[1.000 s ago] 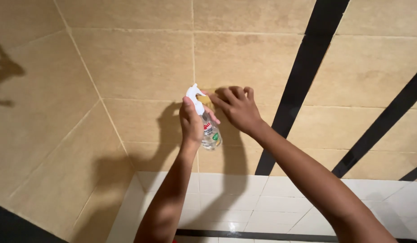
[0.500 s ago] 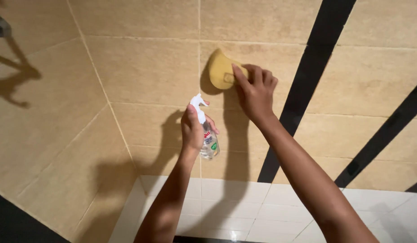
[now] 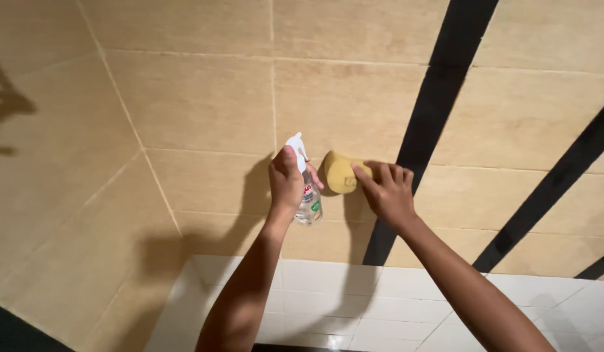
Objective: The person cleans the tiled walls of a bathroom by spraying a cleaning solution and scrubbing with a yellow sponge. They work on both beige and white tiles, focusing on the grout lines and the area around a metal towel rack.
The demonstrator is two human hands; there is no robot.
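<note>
Beige wall tile (image 3: 204,104), matt and faintly mottled, fills most of what I can see, and the work in hand looks like the scrubbing step of a spray-and-wipe clean. The right hand (image 3: 388,192) presses a yellow sponge (image 3: 339,172) flat against the wall, fingers spread over its right side, just left of the black stripe (image 3: 432,124) that runs slantwise down the tiles. The left hand (image 3: 286,186) is closed round the neck of a small clear spray bottle (image 3: 308,199), its white nozzle (image 3: 295,142) showing above the knuckles and facing the wall; the bottle sits just left of the sponge, apart from it but close. The sponge is rounded and thick, a dull mustard colour, with no foam on it that I can make out; whether the tile beneath is wet I cannot tell. As I judge it, the next move calls for firm, even pressure while the sponge is drawn across the grout line (image 3: 273,98), with the bottle kept aimed clear of the wiping hand. Below both arms lies a pale white tiled floor (image 3: 328,287).
</note>
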